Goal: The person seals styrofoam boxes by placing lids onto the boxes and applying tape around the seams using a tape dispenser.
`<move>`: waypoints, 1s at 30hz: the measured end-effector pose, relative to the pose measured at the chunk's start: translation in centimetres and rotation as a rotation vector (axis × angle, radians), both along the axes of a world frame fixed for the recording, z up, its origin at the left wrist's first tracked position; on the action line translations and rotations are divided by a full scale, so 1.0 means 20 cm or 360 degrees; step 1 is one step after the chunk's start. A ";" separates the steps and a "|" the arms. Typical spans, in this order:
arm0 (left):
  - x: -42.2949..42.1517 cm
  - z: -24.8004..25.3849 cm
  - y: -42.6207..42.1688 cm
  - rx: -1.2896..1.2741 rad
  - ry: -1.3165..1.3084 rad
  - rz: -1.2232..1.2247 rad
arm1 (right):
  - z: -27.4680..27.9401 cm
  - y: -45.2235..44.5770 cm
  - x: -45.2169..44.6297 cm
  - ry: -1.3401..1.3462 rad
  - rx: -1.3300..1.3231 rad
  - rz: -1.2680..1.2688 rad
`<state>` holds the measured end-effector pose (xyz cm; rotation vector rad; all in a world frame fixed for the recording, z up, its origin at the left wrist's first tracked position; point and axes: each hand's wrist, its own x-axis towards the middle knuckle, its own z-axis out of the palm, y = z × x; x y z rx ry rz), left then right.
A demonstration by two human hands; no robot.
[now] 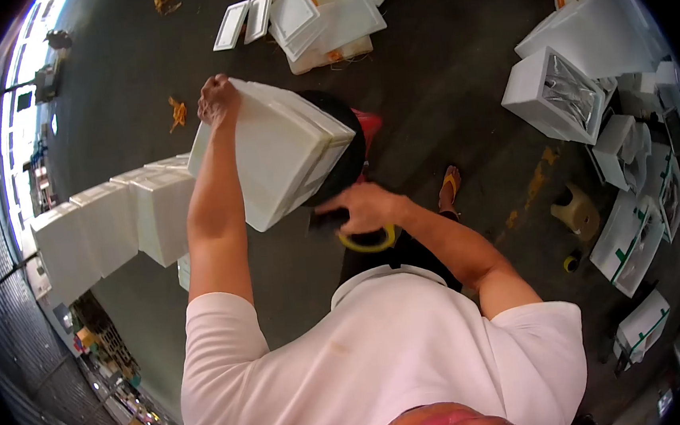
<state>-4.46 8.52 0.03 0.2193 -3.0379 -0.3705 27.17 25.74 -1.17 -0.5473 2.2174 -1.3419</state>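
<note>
In the head view, nearest the camera is the white short-sleeved cotton shirt (398,344) of the person, arms stretched forward. The step in hand looks like steadying the white rectangular lidded foam box (271,154) with one hand while working around it with the other. The next move would call for keeping the box still and the right hand clear of its edge. The box sits ahead and to the left, tilted, its far side against the left hand (219,100), beside a black rounded object (357,159). The left grip is curled at the far edge; whether it clasps or only presses, I cannot tell. The right hand (370,208) is apart from the box, just beside its near right edge; its grip looks partly closed about a yellow ring-shaped thing (368,248), perhaps a tape roll, with blur at the fingertips. More white foam boxes (110,230) stand in a row to the left; flat white foam lids (349,26) lie beyond on the dark grey floor (426,86).
</note>
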 end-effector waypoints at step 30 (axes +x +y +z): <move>0.98 1.49 0.13 0.0905 0.1789 -0.0474 | -0.49 1.34 1.51 -0.0437 -0.0343 -0.4076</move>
